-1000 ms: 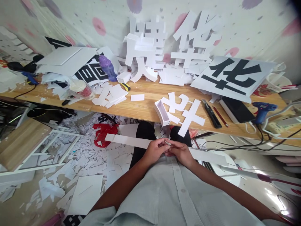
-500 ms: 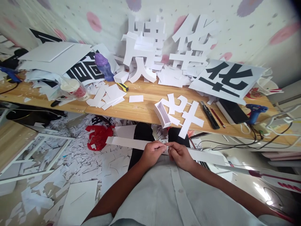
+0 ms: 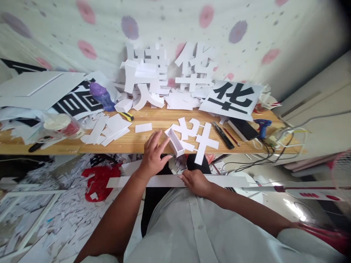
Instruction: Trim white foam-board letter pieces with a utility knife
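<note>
My right hand (image 3: 196,182) grips a long white strip (image 3: 219,180) near its middle, above my lap. My left hand (image 3: 155,155) is raised over the table's front edge with its fingers apart, holding nothing. Just right of its fingertips lies a narrow open white box (image 3: 175,143). Beside the box is a white cut-out character (image 3: 203,141), partly past the edge. A small white rectangle (image 3: 143,127) lies on the wooden table (image 3: 153,116) behind my left hand.
A black cutter (image 3: 223,135), a red pencil (image 3: 231,136) and a blue glue gun (image 3: 262,126) lie at the right. White characters (image 3: 145,69) stand by the wall. At the left are a purple bottle (image 3: 102,95) and a yellow knife (image 3: 126,115). Paper scraps cover the floor.
My left hand has let go of the strip, moved forward and left, and opened. My right hand still holds the strip, which now lies more level. The view has shifted.
</note>
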Demonstrator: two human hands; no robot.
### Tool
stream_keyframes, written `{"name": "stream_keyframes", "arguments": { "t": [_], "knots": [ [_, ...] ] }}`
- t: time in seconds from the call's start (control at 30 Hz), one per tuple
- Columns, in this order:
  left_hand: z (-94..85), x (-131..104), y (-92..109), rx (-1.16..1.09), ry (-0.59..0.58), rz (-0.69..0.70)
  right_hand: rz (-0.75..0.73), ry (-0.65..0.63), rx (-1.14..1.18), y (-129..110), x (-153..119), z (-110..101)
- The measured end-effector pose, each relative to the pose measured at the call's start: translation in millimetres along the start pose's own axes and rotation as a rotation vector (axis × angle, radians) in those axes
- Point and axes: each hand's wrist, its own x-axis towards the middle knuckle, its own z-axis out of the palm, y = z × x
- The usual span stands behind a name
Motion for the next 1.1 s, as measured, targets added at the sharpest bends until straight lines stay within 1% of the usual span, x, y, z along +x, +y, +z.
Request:
{"name": "stream_keyframes", "arguments": {
  "t": [0.07,0.17,0.27,0.33,0.43,0.47,0.5,0.53,0.57,0.63,0.7,0.73,0.8,0.87,0.97,1.1],
  "knots": [
    [-2.8,18.2,-5.0,0.076,-0.088,0.085,0.021,0.016,-0.060,4.0,10.7,3.8],
    [-1.5,38.9,-7.1,0.128,-0.202,0.168,0.077,0.049,-0.105,13.1,25.7,6.4],
    [2.7,53.3,-8.4,0.158,-0.270,0.224,0.130,0.101,-0.123,20.4,27.3,4.2],
    [5.4,60.5,-9.7,0.170,-0.303,0.252,0.107,0.097,-0.103,22.6,16.4,0.9],
    [8.0,68.1,-11.1,0.168,-0.356,0.284,-0.031,0.044,-0.063,25.0,-12.2,-9.7],
    [8.5,69.9,-11.3,0.159,-0.368,0.292,-0.113,0.039,-0.068,26.9,-21.7,-16.2],
    [8.9,71.3,-11.4,0.146,-0.379,0.299,-0.183,0.064,-0.075,29.8,-29.4,-24.9],
    [9.2,72.4,-11.6,0.132,-0.387,0.305,-0.214,0.125,-0.083,33.9,-34.6,-36.0],
    [9.4,73.2,-11.7,0.123,-0.392,0.305,-0.206,0.220,-0.099,39.3,-36.9,-49.4],
    [9.5,74.1,-12.0,0.126,-0.399,0.302,-0.098,0.476,-0.166,53.6,-33.1,-81.1],
    [9.0,74.4,-12.1,0.141,-0.401,0.301,0.031,0.725,-0.271,71.1,-21.9,-114.6],
    [8.6,74.5,-12.0,0.147,-0.401,0.303,0.069,0.784,-0.337,80.3,-15.7,-129.8],
    [7.4,74.8,-11.6,0.160,-0.402,0.307,0.149,0.813,-0.484,98.1,-5.4,-153.0],
    [5.8,75.6,-11.0,0.183,-0.404,0.307,0.220,0.789,-0.576,113.3,0.6,-164.7],
    [3.1,77.6,-10.4,0.228,-0.402,0.302,0.287,0.724,-0.628,128.7,4.1,-166.6],
    [0.4,80.2,-8.9,0.254,-0.399,0.295,0.316,0.672,-0.633,133.9,4.7,-163.2]
  ]
}}
